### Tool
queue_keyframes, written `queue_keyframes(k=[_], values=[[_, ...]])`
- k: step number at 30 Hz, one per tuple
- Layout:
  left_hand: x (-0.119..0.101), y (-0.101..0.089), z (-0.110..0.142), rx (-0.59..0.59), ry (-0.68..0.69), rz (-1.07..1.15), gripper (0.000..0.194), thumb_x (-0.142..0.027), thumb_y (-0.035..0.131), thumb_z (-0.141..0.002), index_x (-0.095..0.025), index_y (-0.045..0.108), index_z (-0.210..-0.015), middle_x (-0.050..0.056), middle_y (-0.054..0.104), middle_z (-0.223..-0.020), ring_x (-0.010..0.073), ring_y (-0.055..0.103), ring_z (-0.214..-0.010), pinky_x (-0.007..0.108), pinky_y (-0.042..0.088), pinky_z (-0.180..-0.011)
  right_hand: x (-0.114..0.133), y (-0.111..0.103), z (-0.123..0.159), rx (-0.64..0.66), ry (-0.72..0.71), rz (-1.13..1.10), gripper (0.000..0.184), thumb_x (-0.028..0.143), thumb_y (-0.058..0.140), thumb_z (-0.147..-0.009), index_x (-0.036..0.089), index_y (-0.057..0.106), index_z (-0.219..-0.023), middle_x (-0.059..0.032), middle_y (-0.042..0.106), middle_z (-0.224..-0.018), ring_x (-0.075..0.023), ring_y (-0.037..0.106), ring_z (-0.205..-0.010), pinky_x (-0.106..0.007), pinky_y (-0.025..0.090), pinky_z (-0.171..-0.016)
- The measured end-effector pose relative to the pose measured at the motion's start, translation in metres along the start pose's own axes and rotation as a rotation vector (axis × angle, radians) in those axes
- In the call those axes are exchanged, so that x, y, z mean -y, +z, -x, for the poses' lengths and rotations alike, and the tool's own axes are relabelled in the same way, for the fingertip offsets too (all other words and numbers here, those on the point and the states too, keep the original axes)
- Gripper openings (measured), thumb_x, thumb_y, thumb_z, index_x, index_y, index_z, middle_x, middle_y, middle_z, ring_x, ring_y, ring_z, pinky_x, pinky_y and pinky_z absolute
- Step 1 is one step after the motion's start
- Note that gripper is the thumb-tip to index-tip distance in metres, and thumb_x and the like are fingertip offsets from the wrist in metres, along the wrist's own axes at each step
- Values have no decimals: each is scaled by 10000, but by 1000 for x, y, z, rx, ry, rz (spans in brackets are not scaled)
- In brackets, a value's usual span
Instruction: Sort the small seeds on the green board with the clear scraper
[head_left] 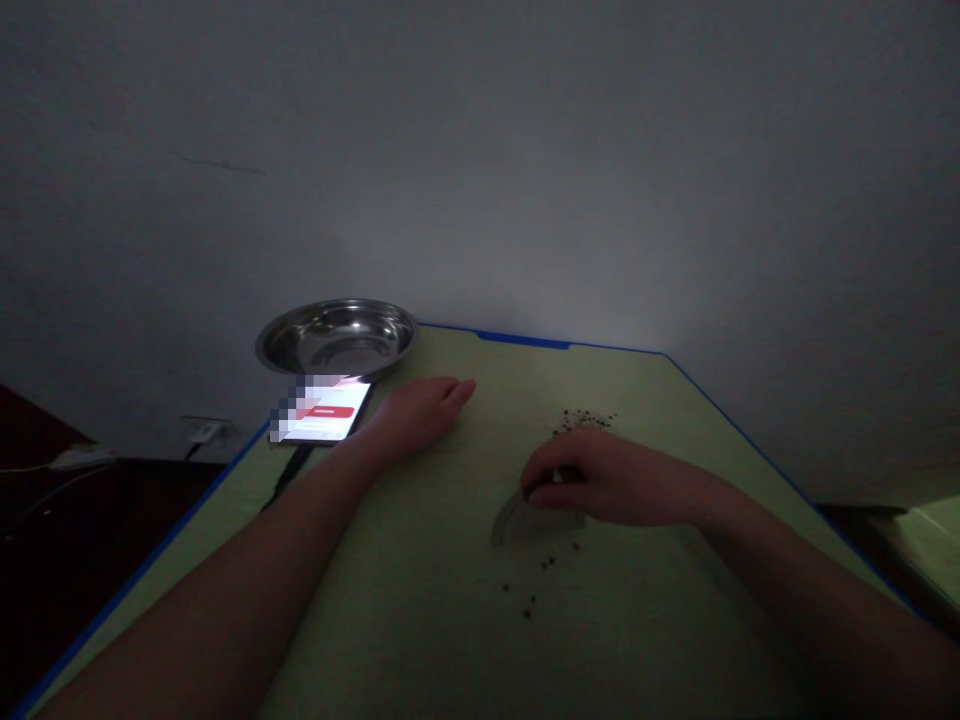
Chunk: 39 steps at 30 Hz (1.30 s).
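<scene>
The right hand (pixel 604 478) is held over the near part of the table, its fingers bent in toward the thumb; whether anything is pinched cannot be told; a clear curved piece (pixel 517 520) is partly covered by it; small dark bits (pixel 585 418) are scattered just beyond the hand, and a few loose ones are spread nearer the wearer; the left hand (pixel 424 413) is laid on the green table (pixel 420 610), fingers held together, beside a lit phone (pixel 322 425); a red bar is shown on its screen, partly pixelated, its writing unreadable; a metal bowl (pixel 349 340) is set behind the phone.
</scene>
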<state>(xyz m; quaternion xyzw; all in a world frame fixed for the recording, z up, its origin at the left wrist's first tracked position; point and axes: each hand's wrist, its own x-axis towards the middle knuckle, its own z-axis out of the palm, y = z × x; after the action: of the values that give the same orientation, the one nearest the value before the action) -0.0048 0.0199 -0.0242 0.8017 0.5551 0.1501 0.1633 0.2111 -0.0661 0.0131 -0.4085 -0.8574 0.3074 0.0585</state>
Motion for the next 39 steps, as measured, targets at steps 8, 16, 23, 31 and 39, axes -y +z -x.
queue_keyframes(k=[8, 16, 23, 31, 39], values=[[-3, -1, 1, -2, -5, 14, 520, -548, 253, -879, -207, 644, -844, 73, 662, -876, 217, 574, -764, 317, 393, -689, -21, 15, 24, -99, 194, -95, 156, 253, 527, -851, 170, 657, -823, 14, 587, -664, -106, 503, -584, -216, 371, -512], [-2, -2, 0, -5, 3, 1, 537, -559, 239, -875, -196, 629, -804, 63, 649, -818, 209, 569, -730, 309, 384, -670, 6, 30, 16, -78, 61, -40, 144, 240, 573, -835, 186, 694, -890, 3, 665, -732, -97, 558, -610, -203, 391, -560], [-2, -1, -1, 9, 8, -14, 541, -562, 235, -873, -196, 630, -819, 58, 657, -796, 205, 574, -725, 297, 382, -644, 20, 39, 30, 10, 70, -30, 163, 263, 561, -852, 203, 702, -908, 8, 684, -744, -99, 568, -619, -210, 365, -555], [-3, -3, -1, 9, 18, -25, 523, -545, 243, -877, -201, 629, -799, 55, 661, -796, 207, 586, -721, 299, 389, -644, 30, 50, 50, 25, 167, -106, 163, 297, 578, -841, 213, 711, -885, 24, 688, -741, -91, 569, -624, -197, 368, -559], [-3, -3, -1, 2, 4, -2, 519, -554, 250, -868, -195, 607, -752, 54, 649, -767, 192, 572, -680, 293, 381, -609, 32, 50, 57, 15, 192, -158, 168, 281, 580, -830, 220, 723, -895, 17, 696, -752, -103, 576, -639, -202, 383, -565]])
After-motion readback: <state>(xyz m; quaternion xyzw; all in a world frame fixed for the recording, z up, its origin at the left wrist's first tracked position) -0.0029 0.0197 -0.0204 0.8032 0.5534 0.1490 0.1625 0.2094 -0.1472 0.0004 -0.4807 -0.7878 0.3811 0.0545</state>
